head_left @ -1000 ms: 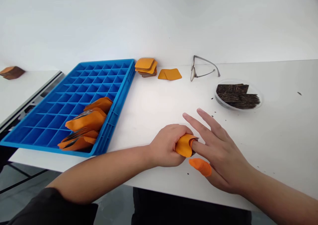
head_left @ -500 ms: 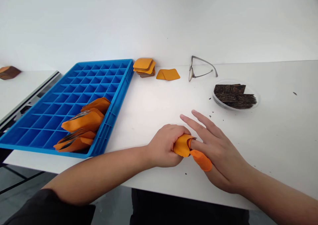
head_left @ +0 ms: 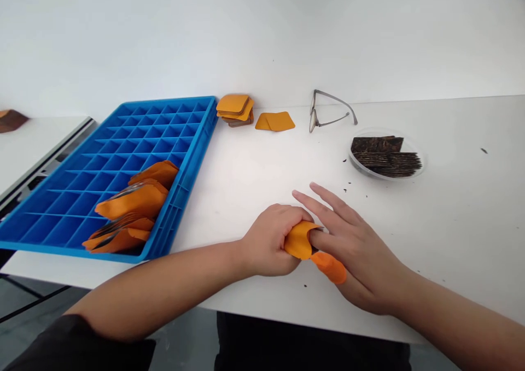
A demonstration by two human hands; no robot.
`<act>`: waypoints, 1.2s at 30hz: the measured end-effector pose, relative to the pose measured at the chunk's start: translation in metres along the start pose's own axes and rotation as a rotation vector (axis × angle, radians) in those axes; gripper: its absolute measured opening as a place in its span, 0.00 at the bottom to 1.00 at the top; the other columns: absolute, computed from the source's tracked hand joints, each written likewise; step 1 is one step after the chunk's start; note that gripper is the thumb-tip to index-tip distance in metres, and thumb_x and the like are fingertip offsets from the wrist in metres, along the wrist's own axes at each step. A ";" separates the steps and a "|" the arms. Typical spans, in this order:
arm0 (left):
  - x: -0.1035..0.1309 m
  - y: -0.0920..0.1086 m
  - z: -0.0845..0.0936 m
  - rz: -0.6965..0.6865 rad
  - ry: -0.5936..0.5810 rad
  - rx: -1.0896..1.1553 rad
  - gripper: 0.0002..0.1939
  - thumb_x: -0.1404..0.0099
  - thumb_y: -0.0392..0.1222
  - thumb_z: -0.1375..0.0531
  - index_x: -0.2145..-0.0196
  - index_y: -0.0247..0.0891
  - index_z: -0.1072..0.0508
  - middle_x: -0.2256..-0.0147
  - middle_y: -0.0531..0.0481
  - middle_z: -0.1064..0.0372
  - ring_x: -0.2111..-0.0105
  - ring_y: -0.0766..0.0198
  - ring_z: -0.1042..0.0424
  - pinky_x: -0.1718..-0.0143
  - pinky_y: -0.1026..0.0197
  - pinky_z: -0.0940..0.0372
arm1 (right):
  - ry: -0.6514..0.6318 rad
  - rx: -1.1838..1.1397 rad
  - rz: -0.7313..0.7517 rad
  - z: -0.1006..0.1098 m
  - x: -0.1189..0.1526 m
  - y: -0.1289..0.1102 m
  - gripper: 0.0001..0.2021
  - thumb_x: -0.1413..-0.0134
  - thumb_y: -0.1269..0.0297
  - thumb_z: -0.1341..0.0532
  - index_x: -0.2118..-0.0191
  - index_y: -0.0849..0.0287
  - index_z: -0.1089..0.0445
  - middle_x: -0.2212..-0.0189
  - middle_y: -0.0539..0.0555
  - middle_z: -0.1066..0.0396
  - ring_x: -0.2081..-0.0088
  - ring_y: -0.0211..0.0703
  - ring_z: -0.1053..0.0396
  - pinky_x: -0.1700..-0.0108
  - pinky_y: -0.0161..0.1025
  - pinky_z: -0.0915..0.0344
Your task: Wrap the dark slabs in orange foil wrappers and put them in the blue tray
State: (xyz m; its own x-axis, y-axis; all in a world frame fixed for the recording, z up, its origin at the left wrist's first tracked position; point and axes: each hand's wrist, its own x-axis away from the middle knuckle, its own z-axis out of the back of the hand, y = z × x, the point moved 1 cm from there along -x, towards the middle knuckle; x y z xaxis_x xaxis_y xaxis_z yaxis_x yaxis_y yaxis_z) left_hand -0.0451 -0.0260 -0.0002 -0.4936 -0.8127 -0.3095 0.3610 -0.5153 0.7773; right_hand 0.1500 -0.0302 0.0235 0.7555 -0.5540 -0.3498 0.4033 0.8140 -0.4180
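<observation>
My left hand (head_left: 273,241) is wrapped round an orange pouch (head_left: 298,241), whose opening faces right. My right hand (head_left: 356,251) has its index fingertip inside the pouch opening, with the other long fingers stretched out and apart above it. An orange cover (head_left: 329,267) sits on the right thumb, just below the pouch. Whether the right hand grips anything inside the pouch is hidden.
A blue divided tray (head_left: 180,188) at the left holds several orange pouches (head_left: 141,199). At the back lie stacked orange pouches (head_left: 233,104), two flat pieces (head_left: 281,121) and eyeglasses (head_left: 314,111). A clear bowl (head_left: 422,163) holds dark sheets (head_left: 385,160).
My right index finger has shifted slightly at the pouch mouth, and the orange ring seen there is now hidden. The whole view has moved a little.
</observation>
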 end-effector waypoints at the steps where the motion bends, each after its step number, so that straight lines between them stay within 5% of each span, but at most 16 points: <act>1: 0.000 0.000 0.000 0.000 0.002 0.003 0.12 0.49 0.37 0.42 0.64 0.40 0.33 0.72 0.52 0.28 0.74 0.62 0.32 0.70 0.59 0.38 | 0.030 0.000 0.004 0.000 0.000 0.000 0.14 0.30 0.58 0.50 0.62 0.56 0.31 0.29 0.64 0.44 0.24 0.62 0.59 0.38 0.64 0.35; 7: 0.000 0.001 0.001 0.017 -0.008 0.050 0.11 0.48 0.38 0.41 0.64 0.40 0.32 0.72 0.52 0.28 0.74 0.63 0.32 0.70 0.59 0.38 | 0.042 0.017 0.037 0.000 -0.002 0.000 0.14 0.31 0.56 0.47 0.61 0.57 0.28 0.30 0.64 0.42 0.25 0.63 0.54 0.38 0.61 0.33; 14: 0.001 0.005 0.007 0.125 -0.027 0.030 0.09 0.45 0.33 0.44 0.65 0.40 0.32 0.70 0.52 0.29 0.71 0.64 0.32 0.67 0.60 0.37 | 0.475 -0.032 -0.029 0.031 -0.002 0.008 0.17 0.30 0.63 0.50 0.54 0.54 0.23 0.40 0.59 0.29 0.36 0.58 0.34 0.36 0.61 0.33; 19: 0.003 0.004 0.008 0.155 -0.032 0.028 0.07 0.41 0.32 0.45 0.65 0.40 0.32 0.71 0.53 0.30 0.72 0.65 0.33 0.69 0.62 0.39 | 0.661 0.333 -0.302 0.078 0.001 0.052 0.11 0.35 0.54 0.40 0.53 0.46 0.22 0.41 0.57 0.29 0.36 0.63 0.35 0.36 0.66 0.34; 22: 0.005 0.002 0.008 0.182 -0.037 0.016 0.06 0.39 0.33 0.45 0.65 0.40 0.32 0.71 0.53 0.31 0.71 0.66 0.33 0.71 0.63 0.40 | 0.536 0.330 -0.486 0.104 0.006 0.095 0.17 0.38 0.46 0.37 0.49 0.46 0.24 0.39 0.55 0.30 0.32 0.67 0.42 0.34 0.73 0.41; 26: 0.007 0.001 0.008 0.223 -0.054 -0.009 0.06 0.38 0.34 0.46 0.64 0.40 0.32 0.70 0.53 0.31 0.71 0.66 0.34 0.70 0.63 0.41 | 0.182 0.183 -0.641 0.118 0.003 0.137 0.23 0.40 0.42 0.37 0.44 0.44 0.26 0.32 0.50 0.38 0.26 0.69 0.56 0.36 0.71 0.36; 36: 0.009 -0.001 0.008 0.199 -0.085 -0.031 0.05 0.34 0.37 0.48 0.63 0.42 0.33 0.68 0.53 0.32 0.70 0.65 0.35 0.69 0.62 0.40 | 0.020 0.218 -0.643 0.098 -0.002 0.148 0.11 0.38 0.58 0.37 0.53 0.49 0.20 0.32 0.50 0.37 0.25 0.63 0.58 0.32 0.68 0.41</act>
State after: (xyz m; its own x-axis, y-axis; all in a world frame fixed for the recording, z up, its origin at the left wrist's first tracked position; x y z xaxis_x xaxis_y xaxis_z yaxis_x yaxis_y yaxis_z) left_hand -0.0566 -0.0305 0.0004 -0.4747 -0.8741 -0.1027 0.4820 -0.3559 0.8006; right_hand 0.2587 0.1084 0.0446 0.3215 -0.9411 -0.1048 0.8657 0.3369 -0.3701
